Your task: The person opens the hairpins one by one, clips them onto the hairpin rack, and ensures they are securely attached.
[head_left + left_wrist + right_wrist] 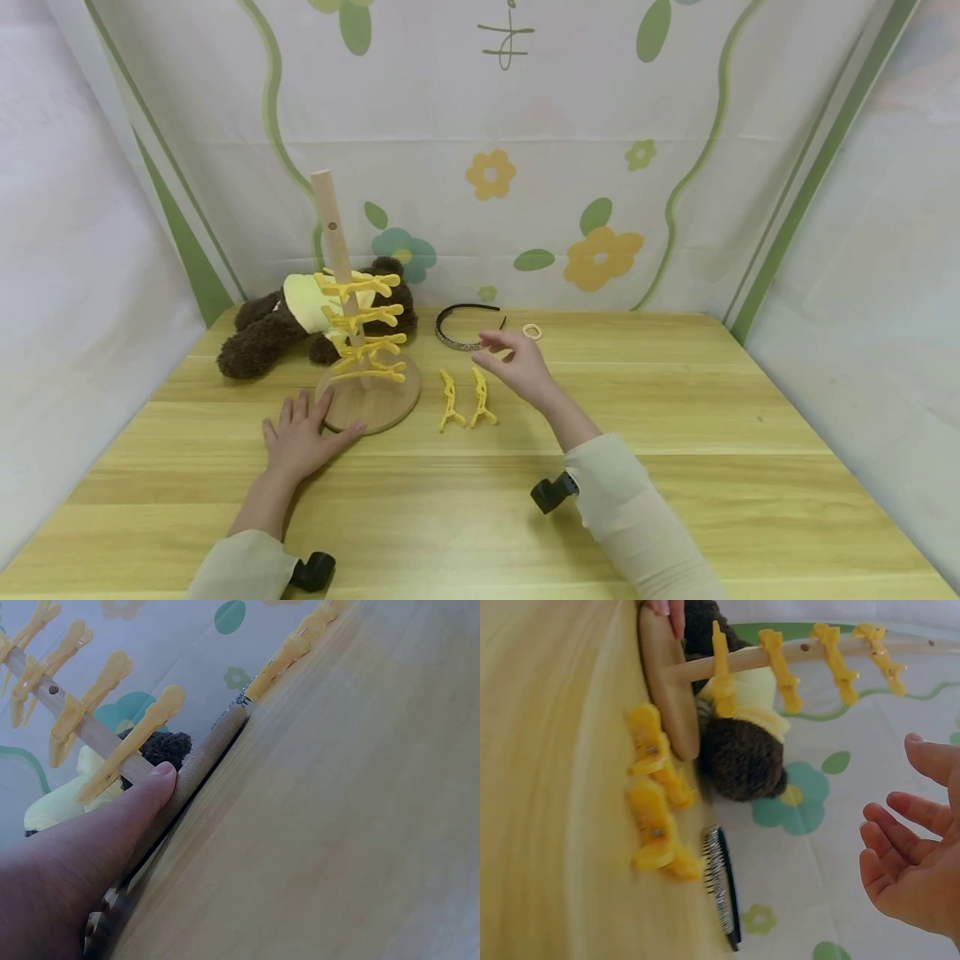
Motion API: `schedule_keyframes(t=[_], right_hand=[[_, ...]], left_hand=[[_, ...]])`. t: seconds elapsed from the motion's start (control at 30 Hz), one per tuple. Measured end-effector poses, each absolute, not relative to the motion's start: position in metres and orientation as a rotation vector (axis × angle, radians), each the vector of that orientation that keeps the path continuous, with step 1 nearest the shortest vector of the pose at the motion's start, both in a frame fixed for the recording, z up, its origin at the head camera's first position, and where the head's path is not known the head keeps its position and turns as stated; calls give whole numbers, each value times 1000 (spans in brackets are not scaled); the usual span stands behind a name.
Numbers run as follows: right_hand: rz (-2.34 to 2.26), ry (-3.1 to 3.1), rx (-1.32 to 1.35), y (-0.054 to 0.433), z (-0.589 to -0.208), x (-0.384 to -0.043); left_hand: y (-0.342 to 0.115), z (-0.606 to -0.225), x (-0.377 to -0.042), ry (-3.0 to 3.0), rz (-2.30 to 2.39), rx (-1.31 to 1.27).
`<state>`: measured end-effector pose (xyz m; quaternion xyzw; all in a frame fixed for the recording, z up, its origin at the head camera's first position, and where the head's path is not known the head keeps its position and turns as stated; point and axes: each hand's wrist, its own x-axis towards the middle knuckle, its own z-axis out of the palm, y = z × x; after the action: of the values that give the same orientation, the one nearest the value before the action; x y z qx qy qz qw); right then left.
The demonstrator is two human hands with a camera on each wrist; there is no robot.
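Observation:
A wooden stand (337,242) with a round base (382,408) carries several yellow hair clips (375,315) clamped along its post. My left hand (302,442) rests at the base's near-left edge, fingers spread, the thumb on the rim in the left wrist view. Two more yellow hair clips, one left (449,402) and one right (482,398), lie side by side on the table, right of the base. Above and beyond them hovers my right hand (517,367); its fingers are loosely bent and hold nothing in the right wrist view.
Behind the stand a dark brown teddy bear (255,342) in a yellow shirt lies on its side. A black headband (442,325) with a sparkly band and a small pale ring (532,332) lie near the table's back edge. A printed cloth (420,167) hangs behind.

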<state>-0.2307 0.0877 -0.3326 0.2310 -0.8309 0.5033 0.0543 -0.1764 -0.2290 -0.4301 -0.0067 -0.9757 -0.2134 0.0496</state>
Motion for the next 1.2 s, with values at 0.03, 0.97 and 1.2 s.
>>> schedule_keyframes(t=[0.03,0.97,1.2], right_hand=[[1543,-2528,685,90,-337,-230],[1461,-2705,560,105,-425,-218],[1383,-2669,435,104,-425,-218]], left_hand=[[-229,-430,-176,-2971,-651,-21],[-229,-431,-176,-2974,-646,-23],[-230,-431,-177,-2968,-635,-18]])
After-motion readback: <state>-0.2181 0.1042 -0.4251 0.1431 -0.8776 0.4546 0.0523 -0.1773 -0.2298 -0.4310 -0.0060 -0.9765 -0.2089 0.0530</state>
